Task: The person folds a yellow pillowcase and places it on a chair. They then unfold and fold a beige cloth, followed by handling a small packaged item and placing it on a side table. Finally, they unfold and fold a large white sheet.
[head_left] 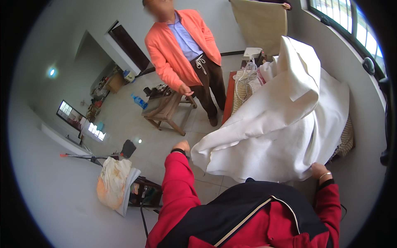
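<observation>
A large sheet of thick white fabric (263, 148) spreads in front of me, draped over a table and raised in a tall fold at the far side. My right hand (320, 171), with a bracelet at the wrist, grips the near right edge of the sheet. Beside the sheet's left corner is my left hand (182, 146), a dark band around its wrist. The fingers of that hand are bent and mostly hidden, so whether they hold the fabric is unclear.
Past the table's red edge (229, 96), a person in an orange jacket (189, 46) stands beside a wooden bench (167, 108). White cables (248, 77) lie on the table. Another person's hand (286, 5) holds up a beige cloth (263, 24). A barred window (350, 18) is at right.
</observation>
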The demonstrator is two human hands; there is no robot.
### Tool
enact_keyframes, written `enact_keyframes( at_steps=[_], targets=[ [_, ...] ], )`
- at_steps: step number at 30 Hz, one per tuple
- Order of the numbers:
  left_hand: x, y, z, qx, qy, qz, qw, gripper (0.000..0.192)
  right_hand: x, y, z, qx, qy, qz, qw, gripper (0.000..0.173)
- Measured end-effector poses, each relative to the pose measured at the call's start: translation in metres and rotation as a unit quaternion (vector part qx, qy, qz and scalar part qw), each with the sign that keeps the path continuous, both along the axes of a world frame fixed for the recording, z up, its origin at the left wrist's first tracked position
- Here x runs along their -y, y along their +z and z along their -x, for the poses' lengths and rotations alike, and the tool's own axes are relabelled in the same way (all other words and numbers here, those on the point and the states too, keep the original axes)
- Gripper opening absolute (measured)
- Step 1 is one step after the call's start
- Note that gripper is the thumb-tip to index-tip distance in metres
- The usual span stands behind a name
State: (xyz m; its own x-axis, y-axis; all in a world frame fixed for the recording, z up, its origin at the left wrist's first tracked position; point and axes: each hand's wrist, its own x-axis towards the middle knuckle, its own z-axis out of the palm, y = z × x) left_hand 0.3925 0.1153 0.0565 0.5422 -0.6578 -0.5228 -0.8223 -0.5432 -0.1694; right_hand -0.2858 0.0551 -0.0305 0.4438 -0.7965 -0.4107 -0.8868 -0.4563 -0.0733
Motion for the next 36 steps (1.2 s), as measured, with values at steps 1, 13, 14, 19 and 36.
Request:
enact_keyframes(
  at_steps=[1,13,14,19,36],
  targets=[
    [0.022,0.015,-0.004,-0.021,-0.034,0.07,0.997,0.029,0.011,0.016,0.005,0.045,0.003,-0.031,0.999,0.016],
    [0.299,0.155,0.245,-0.527,0.004,0.344,0.777,0.066,0.119,0.06,-0.043,0.554,-0.191,-0.118,0.802,0.075],
    [0.313,0.162,0.266,-0.544,-0.002,0.348,0.763,0.068,0.117,0.057,-0.048,0.508,-0.174,-0.117,0.836,0.077],
    [0.384,0.184,0.359,-0.521,-0.023,0.401,0.753,0.065,0.108,0.055,-0.066,0.299,0.025,0.061,0.952,0.072],
    [0.561,0.182,0.435,-0.294,-0.067,0.465,0.832,0.032,0.152,0.063,-0.044,0.26,0.01,-0.137,0.956,0.073]
  ],
)
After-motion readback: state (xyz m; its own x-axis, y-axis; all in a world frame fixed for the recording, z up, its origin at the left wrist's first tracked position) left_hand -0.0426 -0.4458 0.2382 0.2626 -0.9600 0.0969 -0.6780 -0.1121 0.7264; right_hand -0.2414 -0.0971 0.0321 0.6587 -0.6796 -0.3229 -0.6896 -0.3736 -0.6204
